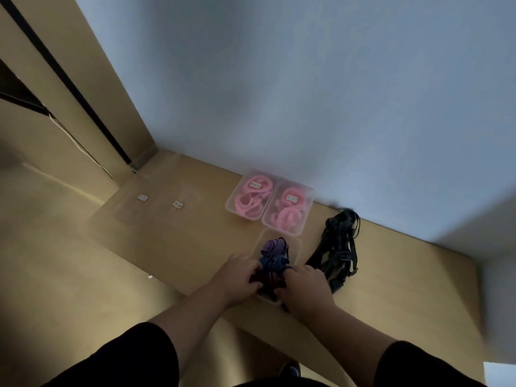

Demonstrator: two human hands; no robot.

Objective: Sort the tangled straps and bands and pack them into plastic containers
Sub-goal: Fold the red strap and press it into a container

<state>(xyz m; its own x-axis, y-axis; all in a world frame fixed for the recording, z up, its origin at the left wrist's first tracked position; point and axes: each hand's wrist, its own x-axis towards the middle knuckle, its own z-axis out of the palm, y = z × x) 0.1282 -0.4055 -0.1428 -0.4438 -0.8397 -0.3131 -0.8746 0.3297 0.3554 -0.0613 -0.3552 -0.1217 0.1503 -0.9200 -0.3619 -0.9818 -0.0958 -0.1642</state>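
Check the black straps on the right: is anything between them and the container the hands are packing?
Nothing visible. The black straps lie on the table just right of the clear container, with only bare tabletop between. The right hand sits at the container's near right corner, beside the pile.

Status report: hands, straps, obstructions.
Left hand and right hand gripping coloured straps in clear container. Black strap pile alongside, unsorted.
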